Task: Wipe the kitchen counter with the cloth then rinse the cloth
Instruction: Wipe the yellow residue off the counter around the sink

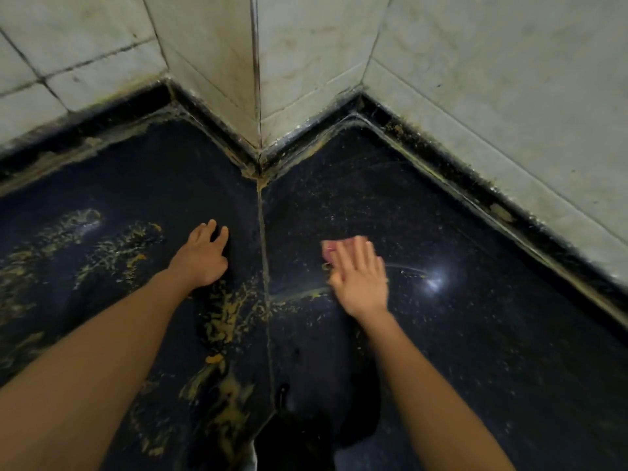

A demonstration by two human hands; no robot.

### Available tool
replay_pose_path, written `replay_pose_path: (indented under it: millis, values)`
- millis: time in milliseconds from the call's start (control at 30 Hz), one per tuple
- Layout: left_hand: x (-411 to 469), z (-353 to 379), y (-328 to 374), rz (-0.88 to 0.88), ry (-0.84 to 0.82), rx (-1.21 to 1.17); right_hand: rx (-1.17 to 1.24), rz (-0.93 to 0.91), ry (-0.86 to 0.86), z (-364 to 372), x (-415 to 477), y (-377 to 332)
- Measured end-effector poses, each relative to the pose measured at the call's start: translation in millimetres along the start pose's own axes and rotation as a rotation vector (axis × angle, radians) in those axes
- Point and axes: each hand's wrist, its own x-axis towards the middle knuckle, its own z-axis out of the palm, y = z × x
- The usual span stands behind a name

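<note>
Counter (475,351) black, yellow-smeared | cloth (329,249) under right hand (362,278) | tiled walls (475,79)

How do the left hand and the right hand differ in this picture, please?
The right hand presses a pink cloth on the black counter; the left hand rests on bare counter, holding nothing. The right hand looks blurred, the left hand sharp. Yellow smears lie near the left hand, fewer near the right hand. Both lie palm down.

Open dark counter (475,351) ahead, tiled wall corner (234,62) jutting in behind
</note>
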Motion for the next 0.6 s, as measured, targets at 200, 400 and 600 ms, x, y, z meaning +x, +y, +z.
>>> replay_pose_path:
  millis: [200, 400, 600]
  values:
    - [-2.0, 0.7, -0.6, 0.014, 0.011, -0.021, 0.097, 0.424, 0.026, -6.9, -26.1, 107.2]
    - [-3.0, -1.4, 1.8, 0.01, 0.0, -0.007, 0.103, 0.177, 0.152, 19.8, -41.4, -7.1]
    - [-3.3, -6.2, -0.3, 0.01, -0.041, -0.019, 0.192, -0.291, 0.13, 33.5, -69.1, -83.6]
